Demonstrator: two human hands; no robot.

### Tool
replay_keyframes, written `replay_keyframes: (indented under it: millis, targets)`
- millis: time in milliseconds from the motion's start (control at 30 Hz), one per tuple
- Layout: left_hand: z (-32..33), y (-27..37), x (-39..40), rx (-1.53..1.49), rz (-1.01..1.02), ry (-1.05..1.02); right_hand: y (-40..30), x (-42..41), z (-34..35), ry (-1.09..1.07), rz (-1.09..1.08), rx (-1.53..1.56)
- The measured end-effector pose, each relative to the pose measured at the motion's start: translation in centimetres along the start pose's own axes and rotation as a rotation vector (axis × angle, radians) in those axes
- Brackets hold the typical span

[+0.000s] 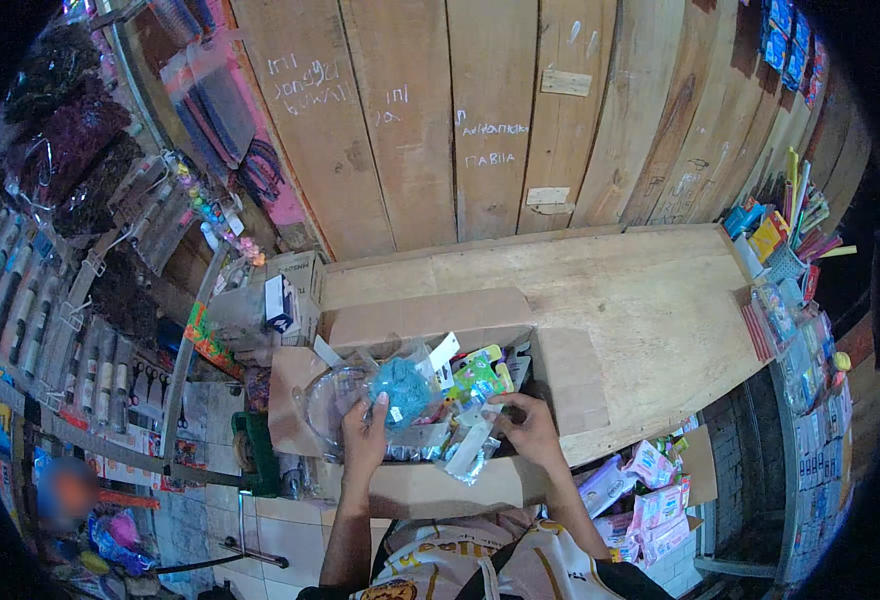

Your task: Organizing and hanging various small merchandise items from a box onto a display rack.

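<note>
My left hand (365, 433) grips a clear packet holding a fuzzy teal item (401, 391), with its thumb on the front. Between the thumb and fingers of my right hand (526, 427) is a small clear plastic packet (470, 457) with a white strip. Both hands are over an open cardboard box (440, 487) on the wooden counter, its flaps folded outward. Inside the box lie several packaged goods, among them a green and yellow item (479, 373). A round clear plastic piece (331, 409) is beside my left hand; what lies under the packets is hidden.
The wooden counter (620, 300) runs along a plank wall (402, 172) bearing handwriting. Small boxes (301, 296) stand at the left, near a green tape dispenser (256, 454). Hanging goods fill the left rack. At the right are a pen basket (785, 262) and a carton of pink packs (657, 510).
</note>
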State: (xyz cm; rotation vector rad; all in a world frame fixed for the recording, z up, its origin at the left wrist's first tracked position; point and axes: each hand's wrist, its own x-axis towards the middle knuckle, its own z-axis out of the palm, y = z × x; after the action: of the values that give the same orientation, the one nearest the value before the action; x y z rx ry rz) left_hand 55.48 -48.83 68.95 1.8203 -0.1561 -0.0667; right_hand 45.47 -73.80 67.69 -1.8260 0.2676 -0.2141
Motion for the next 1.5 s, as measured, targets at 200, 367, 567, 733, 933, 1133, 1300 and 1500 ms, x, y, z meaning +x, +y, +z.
replay_keyframes:
  millis: [200, 367, 567, 733, 933, 1133, 1300, 1500]
  targets:
    - [-0.6, 1.4, -0.7, 0.11, -0.008, -0.102, -0.9, 0.7, -0.7, 0.115, 0.034, 0.239]
    - [-1.1, 1.3, -0.6, 0.067, 0.083, -0.064, -4.2, 1.7, -2.1, 0.142, 0.025, 0.259]
    - [-2.9, 1.2, -0.6, 0.061, 0.102, 0.02, -7.6, 3.1, -2.5, 0.25, -0.067, 0.354]
    - [-3.2, 1.3, -0.3, 0.056, 0.09, -0.002, -7.8, 4.5, -2.9, 0.262, -0.137, 0.152]
    - [-2.6, 1.0, 0.3, 0.005, 0.048, -0.065, -5.3, 5.4, -3.0, 0.236, -0.15, 0.056]
    - [-2.3, 1.8, 0.3, 0.087, 0.166, 0.047, -5.5, 5.1, -3.5, 0.264, -0.098, 0.202]
    - [-1.5, 4.0, -0.7, 0.125, 0.281, 0.006, -6.8, 4.2, -3.5, 0.306, -0.059, 0.283]
    - [2.8, 8.1, -2.0, -0.023, 0.436, -0.204, -11.2, 2.2, 0.6, 0.239, -0.074, 0.278]
